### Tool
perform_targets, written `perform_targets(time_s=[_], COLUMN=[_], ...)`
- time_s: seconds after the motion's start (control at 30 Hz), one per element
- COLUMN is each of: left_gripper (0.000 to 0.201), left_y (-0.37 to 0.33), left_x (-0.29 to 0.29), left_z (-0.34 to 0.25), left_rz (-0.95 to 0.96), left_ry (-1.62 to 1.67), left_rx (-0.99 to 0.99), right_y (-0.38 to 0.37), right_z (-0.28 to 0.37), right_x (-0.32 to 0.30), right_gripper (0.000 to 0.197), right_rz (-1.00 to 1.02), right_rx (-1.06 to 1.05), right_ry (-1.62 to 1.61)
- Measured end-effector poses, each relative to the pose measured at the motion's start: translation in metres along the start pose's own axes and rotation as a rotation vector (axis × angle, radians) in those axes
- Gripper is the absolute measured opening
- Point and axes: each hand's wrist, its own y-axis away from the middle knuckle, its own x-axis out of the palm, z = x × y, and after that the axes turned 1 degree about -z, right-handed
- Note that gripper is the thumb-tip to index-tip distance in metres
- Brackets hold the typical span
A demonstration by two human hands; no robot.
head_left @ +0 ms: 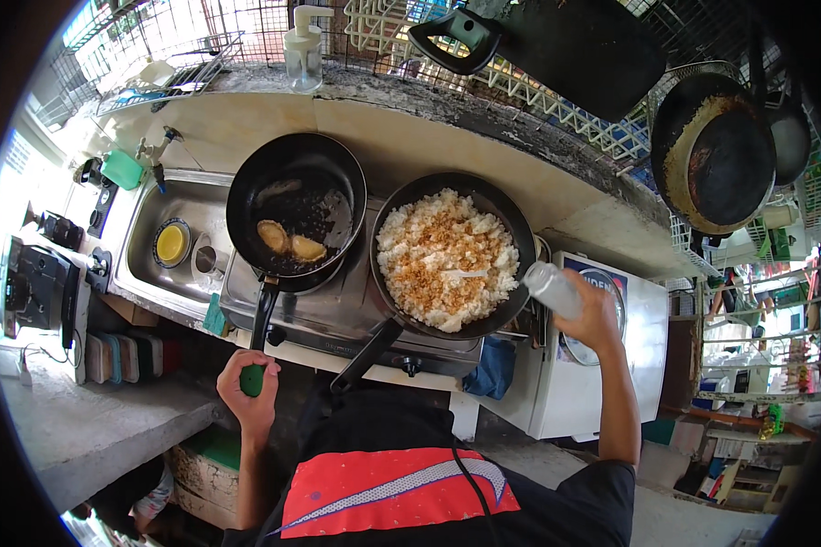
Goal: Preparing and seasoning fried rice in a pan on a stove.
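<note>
A home kitchen, probably semi-outdoor: stove (pixel 337 314) at centre, sink (pixel 169 242) at nine o'clock, hanging pans (pixel 713 150) at two o'clock.

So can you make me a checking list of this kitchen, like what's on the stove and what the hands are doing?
Surface: steel two-burner stove on a counter beside a steel sink.
Job's things: big black pan of rice with brown bits on top, on the right burner; clear bottle tilted at its rim; small green thing, kind unclear.
Clutter: smaller black pan with two browned pieces on the left burner; yellow bowl in the sink; soap pump bottle on the ledge.
Grippers: right hand grips the clear bottle; left hand is closed round the small green thing.
Cables: thin dark cord down the shirt.
Surroundings: hanging dark pans, wire racks, white appliance.
</note>
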Motion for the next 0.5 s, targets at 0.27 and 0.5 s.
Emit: perform_targets(time_s=[0.27, 0.5], left_gripper=[0.008, 0.008], left_y=[-0.003, -0.003], left_x=[-0.003, -0.007], left_z=[0.002, 0.000], left_rz=[-0.011, -0.028], left_ry=[-0.019, -0.040], left_rx=[0.005, 0.004], right_y=[-0.011, -0.030], right_z=[-0.008, -0.007], right_x=[0.001, -0.005], right_gripper=[0.060, 0.061], right_rz=[-0.049, -0.025], right_rx=[-0.061, -0.067], right_ry=[0.068, 0.074])
